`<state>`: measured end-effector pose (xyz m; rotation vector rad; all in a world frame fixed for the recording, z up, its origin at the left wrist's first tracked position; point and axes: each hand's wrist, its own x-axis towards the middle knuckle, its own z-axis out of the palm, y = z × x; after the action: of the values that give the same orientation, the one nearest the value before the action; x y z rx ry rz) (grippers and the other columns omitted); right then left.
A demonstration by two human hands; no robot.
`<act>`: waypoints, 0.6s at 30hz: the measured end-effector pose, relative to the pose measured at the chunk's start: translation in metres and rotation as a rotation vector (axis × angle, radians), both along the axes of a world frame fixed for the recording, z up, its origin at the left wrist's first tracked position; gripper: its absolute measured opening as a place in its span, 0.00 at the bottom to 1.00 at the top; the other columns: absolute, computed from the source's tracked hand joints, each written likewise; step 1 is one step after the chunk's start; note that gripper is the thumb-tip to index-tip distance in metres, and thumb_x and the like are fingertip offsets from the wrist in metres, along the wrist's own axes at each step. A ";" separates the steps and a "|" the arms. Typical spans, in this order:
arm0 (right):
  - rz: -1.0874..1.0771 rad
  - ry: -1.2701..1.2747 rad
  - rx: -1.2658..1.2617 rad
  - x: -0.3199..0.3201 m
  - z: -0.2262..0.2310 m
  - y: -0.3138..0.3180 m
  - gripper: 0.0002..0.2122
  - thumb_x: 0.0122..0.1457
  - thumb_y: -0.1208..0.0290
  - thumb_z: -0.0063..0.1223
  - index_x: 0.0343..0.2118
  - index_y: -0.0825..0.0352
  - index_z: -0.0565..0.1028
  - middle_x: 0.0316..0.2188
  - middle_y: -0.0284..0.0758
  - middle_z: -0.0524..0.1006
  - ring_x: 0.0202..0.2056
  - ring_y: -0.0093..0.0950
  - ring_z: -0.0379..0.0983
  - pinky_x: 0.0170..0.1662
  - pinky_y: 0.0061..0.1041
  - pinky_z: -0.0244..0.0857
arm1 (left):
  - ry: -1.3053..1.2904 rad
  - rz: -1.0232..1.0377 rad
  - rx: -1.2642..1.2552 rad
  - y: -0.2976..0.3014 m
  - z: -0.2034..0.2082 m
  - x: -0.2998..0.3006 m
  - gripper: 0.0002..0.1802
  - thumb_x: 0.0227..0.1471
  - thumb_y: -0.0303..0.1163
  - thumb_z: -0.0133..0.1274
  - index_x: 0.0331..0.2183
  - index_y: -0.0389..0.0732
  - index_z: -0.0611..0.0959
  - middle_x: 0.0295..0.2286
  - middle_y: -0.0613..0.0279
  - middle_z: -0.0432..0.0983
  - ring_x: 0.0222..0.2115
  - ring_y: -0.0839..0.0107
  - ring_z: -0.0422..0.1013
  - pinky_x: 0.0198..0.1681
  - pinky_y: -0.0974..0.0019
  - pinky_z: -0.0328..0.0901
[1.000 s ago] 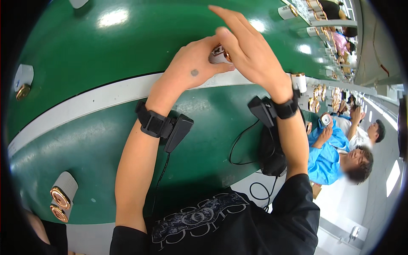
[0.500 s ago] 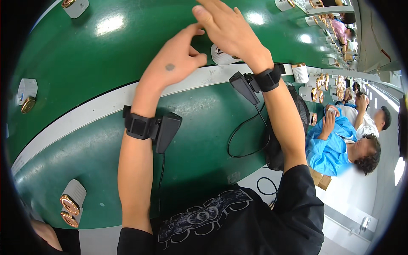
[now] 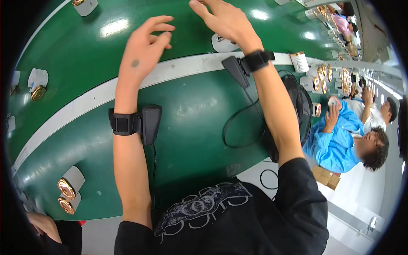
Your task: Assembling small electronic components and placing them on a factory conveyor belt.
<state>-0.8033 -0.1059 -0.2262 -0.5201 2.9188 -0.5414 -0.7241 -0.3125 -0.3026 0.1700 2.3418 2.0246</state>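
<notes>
My left hand (image 3: 144, 51) hovers over the green surface beyond the white strip, its fingers stretched out and nothing in them. To its right is my right hand (image 3: 227, 21), open with the thumb apart; some of its fingertips are cut off by the top edge. Partly hidden behind the right wrist lies a white device (image 3: 222, 44) with a dark mark on it. Both wrists wear black straps with boxy modules and cables.
White ribbed devices with rose-gold ends sit at the near left (image 3: 73, 180), far left (image 3: 39, 80) and top left (image 3: 86, 7). More stand along the right, by a black bag (image 3: 297, 110). A white strip (image 3: 95, 91) divides the green surfaces. Co-workers sit at right; another person's arm shows lower left.
My hands, close together before, have drawn apart. The left has moved left, and the right slightly up. The view has shifted a little too.
</notes>
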 end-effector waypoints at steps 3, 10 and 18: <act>-0.032 -0.092 -0.283 -0.010 -0.032 0.029 0.26 0.72 0.49 0.45 0.61 0.67 0.73 0.57 0.47 0.77 0.54 0.45 0.76 0.57 0.37 0.69 | 0.118 0.289 0.014 -0.019 -0.002 0.016 0.18 0.64 0.28 0.53 0.55 0.37 0.80 0.42 0.62 0.85 0.32 0.75 0.78 0.37 0.71 0.70; -0.021 -0.162 -0.870 -0.028 0.004 0.066 0.29 0.71 0.48 0.49 0.65 0.66 0.69 0.58 0.47 0.76 0.57 0.39 0.75 0.58 0.33 0.69 | 0.444 1.104 -0.241 -0.144 -0.021 0.029 0.25 0.59 0.36 0.63 0.55 0.37 0.79 0.48 0.50 0.77 0.43 0.69 0.74 0.42 0.66 0.69; 0.154 0.045 0.103 0.037 -0.004 0.078 0.28 0.62 0.59 0.64 0.62 0.64 0.71 0.43 0.41 0.78 0.42 0.36 0.78 0.47 0.33 0.72 | 0.252 1.448 -0.973 -0.165 -0.009 0.020 0.54 0.42 0.57 0.74 0.63 0.41 0.71 0.61 0.37 0.64 0.62 0.44 0.59 0.59 0.39 0.60</act>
<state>-0.7662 -0.0274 -0.2304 -0.7444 2.8964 -0.3623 -0.7044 -0.4776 -0.3113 -1.7578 3.6737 0.4655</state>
